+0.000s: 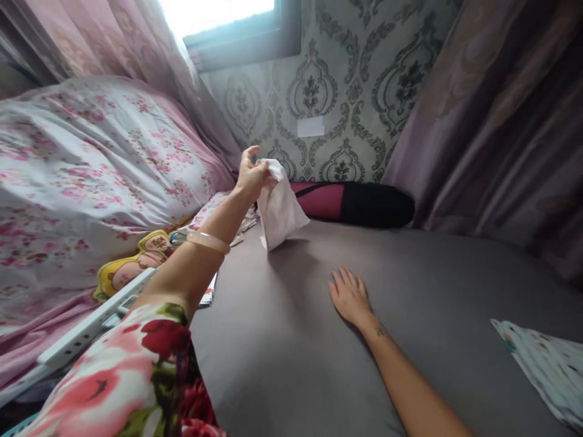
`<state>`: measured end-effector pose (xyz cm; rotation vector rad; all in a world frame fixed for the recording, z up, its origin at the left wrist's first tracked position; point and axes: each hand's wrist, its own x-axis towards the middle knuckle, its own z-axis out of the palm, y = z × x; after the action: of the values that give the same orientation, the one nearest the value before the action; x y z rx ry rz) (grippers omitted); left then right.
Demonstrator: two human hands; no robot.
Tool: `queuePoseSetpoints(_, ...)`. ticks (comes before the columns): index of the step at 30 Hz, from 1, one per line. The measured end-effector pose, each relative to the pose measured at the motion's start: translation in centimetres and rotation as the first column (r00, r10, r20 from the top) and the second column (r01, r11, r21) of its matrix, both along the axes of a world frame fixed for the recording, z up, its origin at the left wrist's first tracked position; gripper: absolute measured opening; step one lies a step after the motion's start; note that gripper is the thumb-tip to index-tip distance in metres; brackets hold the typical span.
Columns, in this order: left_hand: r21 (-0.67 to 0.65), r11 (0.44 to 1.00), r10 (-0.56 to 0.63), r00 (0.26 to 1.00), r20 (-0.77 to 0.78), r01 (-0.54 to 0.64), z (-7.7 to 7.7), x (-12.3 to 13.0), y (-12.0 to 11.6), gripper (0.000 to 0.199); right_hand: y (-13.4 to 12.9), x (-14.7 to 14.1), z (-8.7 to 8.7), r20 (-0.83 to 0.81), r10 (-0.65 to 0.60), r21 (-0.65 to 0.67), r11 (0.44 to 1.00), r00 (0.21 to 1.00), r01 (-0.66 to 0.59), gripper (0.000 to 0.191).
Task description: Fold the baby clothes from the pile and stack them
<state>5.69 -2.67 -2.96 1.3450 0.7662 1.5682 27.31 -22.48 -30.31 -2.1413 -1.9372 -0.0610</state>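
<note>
My left hand (255, 173) is raised over the far part of the bed, its fingers pinching the top of a white cloth (281, 206). The cloth hangs folded, its lower corner close to the grey sheet (291, 352). My right hand (350, 296) lies flat on the sheet, palm down with the fingers spread, holding nothing. A pale bangle circles my left forearm.
A maroon and black bag (364, 203) lies along the patterned wall. Floral bedding (91, 170) is piled at the left, beside a yellow cartoon item (132, 267) and a white rail (91, 328). A folded patterned cloth (546, 364) rests at the right.
</note>
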Motion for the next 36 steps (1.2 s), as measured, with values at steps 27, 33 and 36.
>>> queuePoseSetpoints(27, 0.202, 0.687, -0.522, 0.667, -0.532, 0.698, -5.2, 8.0, -11.5, 0.075, -2.8, -4.8, 8.1, -0.451, 0.266, 0.423, 0.904, 0.852, -0.058, 0.052)
queuePoseSetpoints(33, 0.21, 0.674, -0.508, 0.65, -0.565, 0.709, -5.4, 7.3, -11.4, 0.083, -3.9, -5.3, 10.2, -0.347, 0.269, 0.443, 0.891, 0.898, -0.096, 0.048)
queuePoseSetpoints(36, 0.206, 0.653, -0.503, 0.62, -0.602, 0.729, -5.5, 7.0, -12.4, 0.085, -4.4, -5.8, 11.0, -0.302, 0.213, 0.365, 0.926, 0.929, -0.094, 0.049)
